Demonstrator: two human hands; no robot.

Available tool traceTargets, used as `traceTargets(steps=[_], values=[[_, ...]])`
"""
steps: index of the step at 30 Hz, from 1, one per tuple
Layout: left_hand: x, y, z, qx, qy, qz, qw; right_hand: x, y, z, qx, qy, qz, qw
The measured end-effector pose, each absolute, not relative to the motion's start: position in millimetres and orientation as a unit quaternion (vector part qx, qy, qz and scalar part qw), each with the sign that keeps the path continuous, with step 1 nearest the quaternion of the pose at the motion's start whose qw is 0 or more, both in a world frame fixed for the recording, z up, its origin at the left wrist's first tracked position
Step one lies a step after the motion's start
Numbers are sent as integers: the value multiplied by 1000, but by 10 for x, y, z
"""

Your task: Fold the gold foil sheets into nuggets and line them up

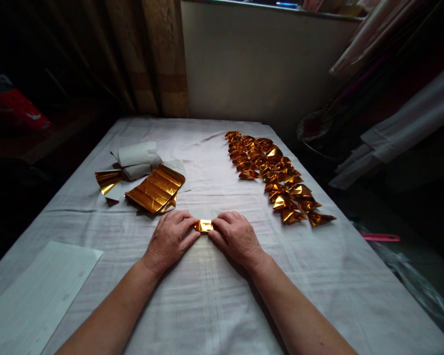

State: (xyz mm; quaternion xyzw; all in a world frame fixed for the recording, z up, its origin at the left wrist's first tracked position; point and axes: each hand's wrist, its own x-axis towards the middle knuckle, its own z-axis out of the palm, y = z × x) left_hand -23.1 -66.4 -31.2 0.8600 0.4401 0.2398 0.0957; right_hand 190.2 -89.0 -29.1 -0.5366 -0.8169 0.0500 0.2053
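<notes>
A small folded piece of gold foil paper lies on the white cloth-covered table in front of me. My left hand pinches its left end with curled fingers. My right hand pinches its right end the same way. Both hands rest on the cloth and press the piece between them. A stack of flat gold foil sheets lies just beyond my left hand. Several finished folded gold pieces lie in rows beyond my right hand.
A rolled white paper and a loose gold sheet lie at the back left. A white sheet lies at the near left. A wall, curtain and cluttered dark floor surround the table.
</notes>
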Motion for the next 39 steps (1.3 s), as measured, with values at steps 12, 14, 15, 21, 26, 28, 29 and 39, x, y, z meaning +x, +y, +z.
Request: traceTargets(steps=[12, 14, 15, 21, 26, 28, 29, 39], values=[[-206, -670, -331, 863, 441, 234, 74, 2025, -854, -374, -550, -788, 118, 252], [-192, -670, -331, 862, 445, 233, 74, 2017, -829, -394, -565, -779, 118, 246], [-185, -670, -333, 860, 448, 232, 73, 2008, -819, -399, -572, -775, 115, 242], [-129, -671, -370, 842, 481, 236, 54, 1942, -802, -414, -612, -738, 109, 263], [-56, -682, -381, 834, 504, 225, 1, 1899, -795, -430, -629, -730, 84, 255], [-39, -686, -382, 833, 508, 219, -11, 1888, -791, -439, -627, -733, 72, 254], [-36, -687, -384, 834, 508, 216, -13, 1884, -790, -444, -626, -734, 67, 255], [-42, -698, -382, 829, 517, 212, 5, 1846, -851, -432, -597, -767, 19, 234]])
